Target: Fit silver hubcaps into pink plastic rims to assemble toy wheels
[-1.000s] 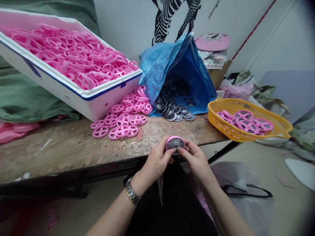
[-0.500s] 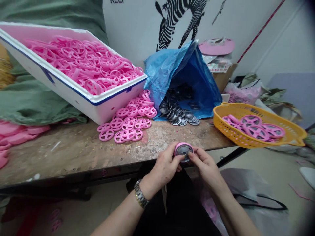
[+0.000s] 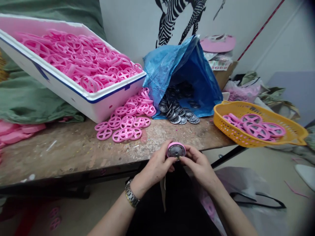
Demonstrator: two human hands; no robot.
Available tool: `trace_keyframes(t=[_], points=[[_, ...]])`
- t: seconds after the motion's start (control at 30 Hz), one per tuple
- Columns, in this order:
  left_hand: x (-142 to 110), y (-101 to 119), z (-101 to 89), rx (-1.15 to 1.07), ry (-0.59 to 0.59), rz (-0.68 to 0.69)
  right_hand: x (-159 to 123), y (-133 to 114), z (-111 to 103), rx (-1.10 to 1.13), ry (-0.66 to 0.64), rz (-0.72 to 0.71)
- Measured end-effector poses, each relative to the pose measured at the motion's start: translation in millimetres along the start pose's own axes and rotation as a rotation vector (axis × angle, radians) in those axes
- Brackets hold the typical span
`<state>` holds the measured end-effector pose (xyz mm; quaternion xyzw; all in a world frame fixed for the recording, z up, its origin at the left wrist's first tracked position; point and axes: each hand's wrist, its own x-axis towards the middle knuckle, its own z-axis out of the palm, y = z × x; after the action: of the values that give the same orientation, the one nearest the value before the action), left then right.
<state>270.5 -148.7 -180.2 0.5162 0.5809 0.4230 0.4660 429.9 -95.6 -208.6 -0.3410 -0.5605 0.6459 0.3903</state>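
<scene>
Toward the far left corner of the worn wooden workbench (image 3: 81, 144), pink pieces (image 3: 22, 132) lie stacked under a draped green cloth (image 3: 36, 101). Next to them a tilted white foam box (image 3: 115, 100) is full of pink spoked rings, and a loose heap of the same rings (image 3: 126, 122) spreads from its lower corner toward the bench's near edge.

Just in front of that near edge, right of the heap, the left hand (image 3: 157, 165), a metal watch (image 3: 131, 194) on its wrist, pinches the left side of a pink-rimmed grey wheel (image 3: 176, 149), fingers round the rim and thumb low on the face. It should handle as a light, stiff, probably smooth plastic part, not fragile; the outer rim looks the best place to take hold, with thumbs free to press on the face. Its look: a round, dark grey, slightly shiny face with a marked centre, ringed by a thin pink band, tilted toward the wearer. Beyond it, by the bench's far edge, a blue plastic bag (image 3: 162, 62) gapes over spilled grey discs (image 3: 176, 118). The right hand (image 3: 198, 164) pinches the wheel's right side, its thumb close to the left one at the lower rim. Overhanging the bench's right end, a yellow perforated basket (image 3: 226, 131) holds pink-and-grey wheels (image 3: 257, 130).
</scene>
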Motion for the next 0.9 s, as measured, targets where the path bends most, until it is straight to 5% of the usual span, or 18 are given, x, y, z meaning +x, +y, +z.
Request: trace_keyframes(t=[0.23, 0.37, 0.47, 0.6, 0.77, 0.9], points=[[-1, 1, 6.3, -0.041, 0.095, 0.024, 2, -7, 8, 0.033, 0.084, 0.033], [2, 2, 5.0, 0.054, 0.056, 0.070, 3, -2, 11, 0.154, 0.113, 0.091], [8, 6, -7.0, 0.278, 0.089, 0.246, 8, -7, 6, 0.284, 0.205, 0.069], [27, 11, -41.3, 0.768, 0.329, 0.473, 22, -37, -32, 0.425, 0.428, -0.147], [55, 7, -87.0, 1.296, 0.513, 0.287, 35, -75, -88, 0.576, 0.588, -0.457], [69, -2, -104.1, 1.489, 0.489, 0.138, 35, -64, -81, 0.560, 0.527, -0.378]])
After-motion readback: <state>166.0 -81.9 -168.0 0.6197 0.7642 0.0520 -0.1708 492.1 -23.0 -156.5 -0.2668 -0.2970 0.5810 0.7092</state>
